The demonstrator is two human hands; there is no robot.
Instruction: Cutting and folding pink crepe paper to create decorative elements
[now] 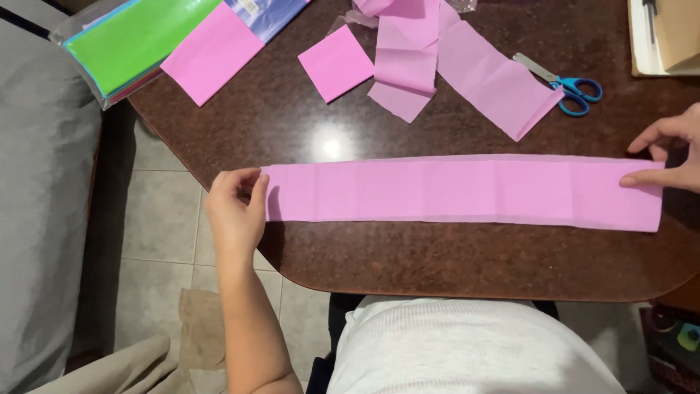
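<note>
Long pink tissue-paper strip lies flat, fully stretched across dark brown stone-look bench. Left hand pinches left end between fingers; right hand presses right end, fingers extended. Fold creases visible; strip uncut. Blue-handled scissors untouched, well apart; other pink pieces beyond.

A clear plastic pack of coloured paper sheets, green on top with blue and red edges, lies at the bench's far left corner.
</note>
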